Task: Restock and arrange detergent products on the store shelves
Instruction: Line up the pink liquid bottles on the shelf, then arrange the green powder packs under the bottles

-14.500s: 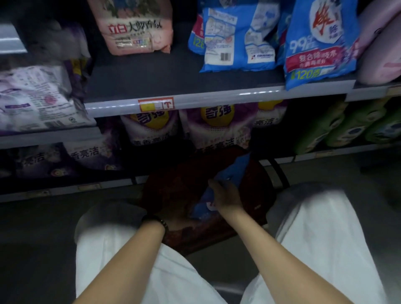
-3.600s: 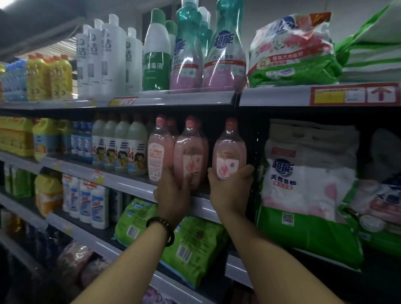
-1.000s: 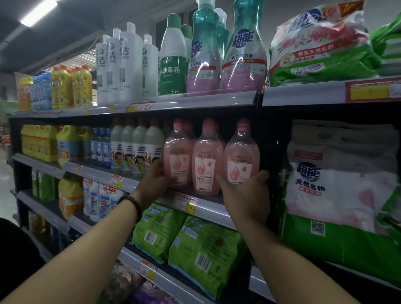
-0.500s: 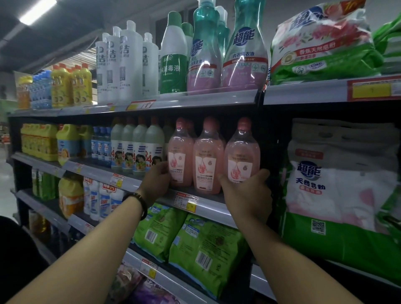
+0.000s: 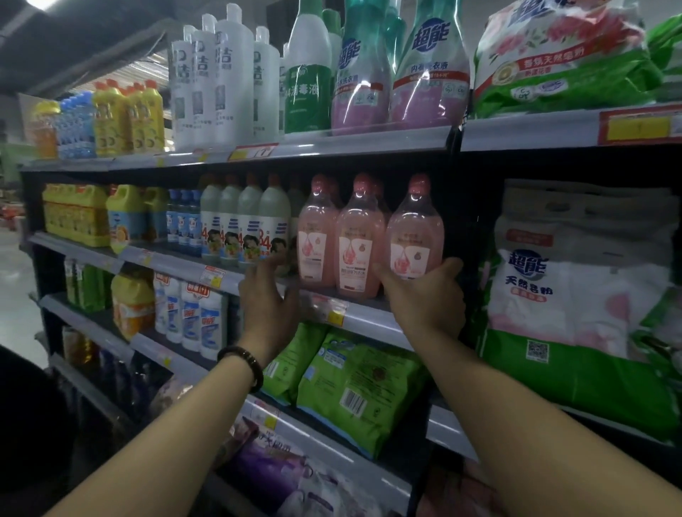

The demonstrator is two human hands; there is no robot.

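Pink detergent bottles [image 5: 360, 240] beside "84" bottles [image 5: 273, 225]: right hand [image 5: 424, 299] fingers clasp the rightmost, left hand [image 5: 269, 299] fingers relaxed.

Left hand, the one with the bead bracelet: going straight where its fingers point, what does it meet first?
Probably the rightmost white bottle with a cartoon label: the left hand points upward, fingertips at that bottle's base, beside the leftmost pink translucent bottle. Depth is unclear.

Dim ceiling [image 5: 92, 44] (one striplight [image 5: 37, 3]), pale floor [image 5: 14, 295]
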